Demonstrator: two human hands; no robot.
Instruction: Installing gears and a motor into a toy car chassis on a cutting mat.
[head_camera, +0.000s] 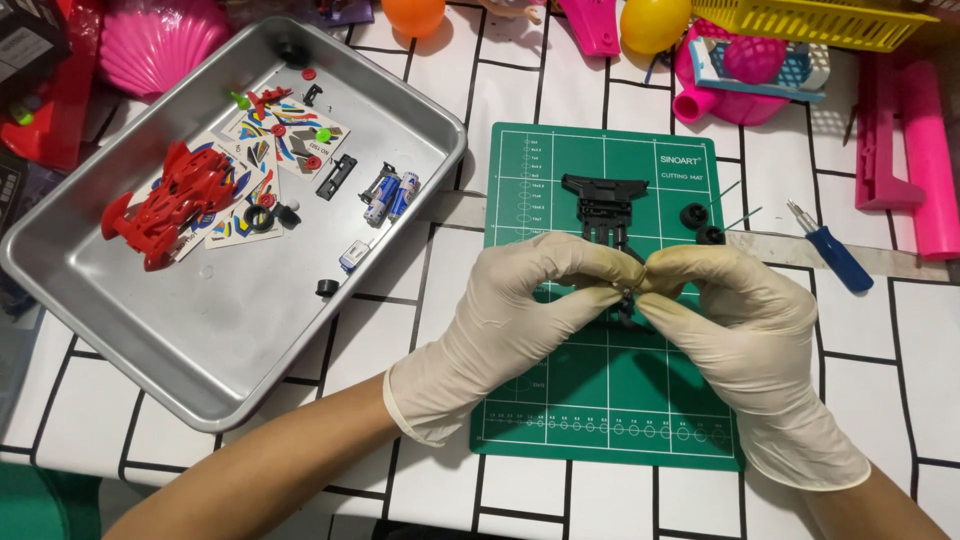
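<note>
My left hand (520, 310) and my right hand (740, 320), both in cream rubber gloves, meet over a green cutting mat (600, 400). Their fingertips pinch a small black part (628, 296) between them, at the rear end of a black toy car chassis (604, 205) that lies on the mat. Most of the small part is hidden by the fingers. Two black wheels (701, 224) rest on the mat just right of the chassis.
A metal tray (230, 350) at left holds a red car body (165, 205), sticker sheets, batteries (392, 193) and several small parts. A blue-handled screwdriver (832, 250) lies right of the mat. Pink, yellow and orange plastic toys crowd the far edge.
</note>
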